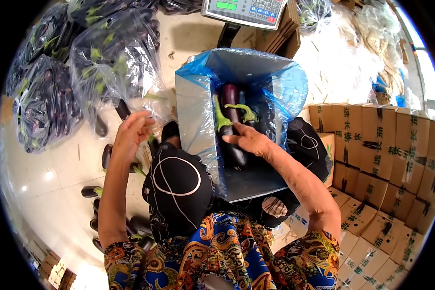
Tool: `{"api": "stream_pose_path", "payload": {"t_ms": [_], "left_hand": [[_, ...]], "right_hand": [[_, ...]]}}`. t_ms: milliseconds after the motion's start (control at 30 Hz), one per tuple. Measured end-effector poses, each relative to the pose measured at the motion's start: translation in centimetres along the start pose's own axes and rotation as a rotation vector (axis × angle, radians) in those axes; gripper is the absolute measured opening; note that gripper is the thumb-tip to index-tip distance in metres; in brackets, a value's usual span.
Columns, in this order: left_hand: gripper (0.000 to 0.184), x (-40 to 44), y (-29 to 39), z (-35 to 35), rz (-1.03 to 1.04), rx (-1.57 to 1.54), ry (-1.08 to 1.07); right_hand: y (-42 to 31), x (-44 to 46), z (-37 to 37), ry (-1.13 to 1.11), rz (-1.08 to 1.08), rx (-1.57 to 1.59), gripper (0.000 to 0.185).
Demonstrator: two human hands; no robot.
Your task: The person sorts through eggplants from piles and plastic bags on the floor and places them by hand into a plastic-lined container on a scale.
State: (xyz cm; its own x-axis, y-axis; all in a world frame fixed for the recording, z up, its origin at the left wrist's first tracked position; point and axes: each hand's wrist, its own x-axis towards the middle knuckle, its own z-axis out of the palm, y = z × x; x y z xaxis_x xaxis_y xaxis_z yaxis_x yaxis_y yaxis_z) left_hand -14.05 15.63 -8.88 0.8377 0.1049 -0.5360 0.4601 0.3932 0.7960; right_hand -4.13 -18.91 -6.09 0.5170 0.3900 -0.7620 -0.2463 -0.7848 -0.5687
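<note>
Between my knees stands a metal bin [193, 104] lined with a blue plastic bag [292, 84]. Several dark purple eggplants [231, 95] with green stems lie inside it. My right hand [250, 140] reaches into the bin, its fingers apart and touching the eggplants from above. My left hand [136, 128] is raised over the floor left of the bin, with its fingers curled and apart and nothing seen in them. It is beside a clear plastic bag [116, 67] full of eggplants. Below and around my left forearm, loose eggplants [107, 155] lie on the floor.
A digital scale [249, 10] stands beyond the bin, with folded cardboard [287, 34] beside it. Stacked cardboard boxes [367, 140] fill the right side. More bagged eggplants [48, 101] lie at the far left. Crumpled clear plastic [377, 29] is at the upper right.
</note>
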Motion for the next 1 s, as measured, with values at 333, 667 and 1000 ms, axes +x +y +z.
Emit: {"api": "stream_pose_path", "payload": {"t_ms": [333,667,1000], "left_hand": [[0.024,-6.5,-15.2,-15.4,-0.086,-0.023,0.488],[0.049,-7.3,-24.1,-19.2,-0.438,-0.145,1.097],[0.032,-5.1,-26.9,-18.5,-0.13,-0.738,0.782]], "right_hand": [[0.4,0.0,2.8,0.325,-0.129,-0.532,0.046],[4.1,3.1,2.1,0.205,-0.276,-0.411,0.036],[-1.3,-1.8,-0.6,0.176,-0.377,-0.425,0.016]]}}
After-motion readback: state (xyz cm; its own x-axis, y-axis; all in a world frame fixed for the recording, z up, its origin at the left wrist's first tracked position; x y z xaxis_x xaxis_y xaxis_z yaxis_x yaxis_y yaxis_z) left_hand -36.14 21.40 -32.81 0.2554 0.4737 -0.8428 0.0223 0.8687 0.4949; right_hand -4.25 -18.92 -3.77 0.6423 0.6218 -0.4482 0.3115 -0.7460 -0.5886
